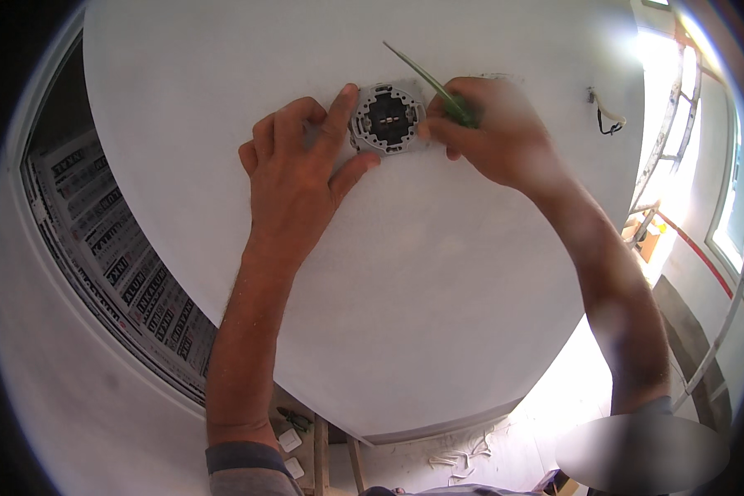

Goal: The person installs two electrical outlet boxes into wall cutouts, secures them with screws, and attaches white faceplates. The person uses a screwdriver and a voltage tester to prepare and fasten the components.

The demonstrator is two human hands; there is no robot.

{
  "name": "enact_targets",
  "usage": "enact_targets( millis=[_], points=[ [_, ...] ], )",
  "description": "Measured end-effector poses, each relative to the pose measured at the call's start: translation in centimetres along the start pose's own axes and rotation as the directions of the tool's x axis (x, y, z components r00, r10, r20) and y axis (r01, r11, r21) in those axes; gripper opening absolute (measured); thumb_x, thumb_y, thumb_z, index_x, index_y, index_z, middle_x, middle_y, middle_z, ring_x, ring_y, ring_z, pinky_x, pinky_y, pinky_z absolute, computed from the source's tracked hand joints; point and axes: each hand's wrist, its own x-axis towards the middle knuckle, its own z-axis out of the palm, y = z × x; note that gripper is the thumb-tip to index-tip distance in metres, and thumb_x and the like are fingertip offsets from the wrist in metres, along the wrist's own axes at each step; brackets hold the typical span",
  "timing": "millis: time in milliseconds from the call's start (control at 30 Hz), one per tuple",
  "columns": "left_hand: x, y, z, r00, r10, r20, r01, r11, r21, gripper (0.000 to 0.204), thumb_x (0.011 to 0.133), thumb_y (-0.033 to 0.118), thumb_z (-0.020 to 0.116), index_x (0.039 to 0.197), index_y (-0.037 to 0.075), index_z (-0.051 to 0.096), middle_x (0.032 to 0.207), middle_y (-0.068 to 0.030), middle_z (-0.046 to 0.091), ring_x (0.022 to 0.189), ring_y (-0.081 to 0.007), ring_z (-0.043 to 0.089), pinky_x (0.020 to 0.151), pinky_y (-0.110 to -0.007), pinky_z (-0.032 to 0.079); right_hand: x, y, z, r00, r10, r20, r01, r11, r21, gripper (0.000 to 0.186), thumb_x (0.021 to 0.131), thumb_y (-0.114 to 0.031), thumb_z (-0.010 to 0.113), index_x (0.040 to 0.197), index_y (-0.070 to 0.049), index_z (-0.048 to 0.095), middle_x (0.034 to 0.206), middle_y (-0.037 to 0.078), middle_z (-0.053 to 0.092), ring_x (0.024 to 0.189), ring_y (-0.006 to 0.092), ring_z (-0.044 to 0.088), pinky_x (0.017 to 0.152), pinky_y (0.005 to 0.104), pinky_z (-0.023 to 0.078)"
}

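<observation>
A round electrical switch mechanism [391, 137] with a grey metal frame and a black centre sits at the wall. My left hand [293, 186] holds its left edge, index fingertip at the upper left and thumb at the lower left, other fingers curled against the wall. In my right hand [508, 132] is a screwdriver [416, 68] with a green handle, its shaft slanting to the upper left, away from the mechanism. My right fingertips also touch the frame's right edge. What lies behind the frame is hidden.
Loose wires [608, 120] stick out of the wall farther right. A ladder [674, 136] stands at the far right. Left is a window frame covered with printed film [132, 240]. Below are a wooden stand [321, 455] with pliers [293, 419] and white cable scraps [467, 459] on the floor.
</observation>
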Motion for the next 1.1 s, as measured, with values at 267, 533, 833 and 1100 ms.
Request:
enact_targets(
  millis=[267,533,833,1100],
  points=[
    [-0.5,-0.4,1.1,0.997,0.038,-0.066,-0.035,0.998,0.053,0.078,0.078,0.044,0.086,0.148,0.023,0.060,0.125,-0.0007,0.053,0.117,-0.0251,0.044,0.095,-0.042,0.035,-1.7,2.1,2.2,0.930,-0.334,-0.151,0.317,0.940,-0.126,0.019,0.090,-0.013,0.078,0.101,-0.001,0.067,0.092,0.015,0.068,0.080,0.0339,0.066,0.072,0.0434,0.052],
    [-0.2,-0.8,1.1,0.994,0.089,-0.069,-0.088,0.996,0.020,0.078,0.082,0.052,0.082,0.149,0.018,0.060,0.124,-0.0035,0.053,0.115,-0.0254,0.044,0.095,-0.044,0.035,-1.7,3.3,2.6,0.886,-0.436,-0.159,0.416,0.898,-0.146,0.028,0.091,-0.008,0.076,0.118,-0.004,0.072,0.096,0.012,0.068,0.083,0.0316,0.067,0.074,0.0420,0.054],
    [0.5,-1.0,0.8,0.994,0.091,-0.056,-0.093,0.995,-0.034,0.081,0.081,0.056,0.084,0.148,0.019,0.059,0.122,-0.0069,0.052,0.114,-0.0270,0.044,0.095,-0.045,0.034,-1.1,4.5,2.7,0.814,-0.550,-0.186,0.518,0.833,-0.194,0.036,0.087,-0.003,0.080,0.122,-0.004,0.072,0.084,0.009,0.061,0.070,0.0227,0.058,0.063,0.0340,0.047],
    [0.1,-1.1,-0.2,0.999,0.049,0.005,-0.049,0.994,-0.097,0.080,0.081,0.051,0.085,0.147,0.017,0.058,0.129,-0.0117,0.052,0.121,-0.0303,0.044,0.105,-0.049,0.035,-2.0,4.0,3.1,0.859,-0.480,-0.179,0.448,0.873,-0.194,0.036,0.089,-0.004,0.076,0.125,-0.007,0.070,0.099,0.009,0.066,0.083,0.0289,0.066,0.073,0.0398,0.055]
  ],
)
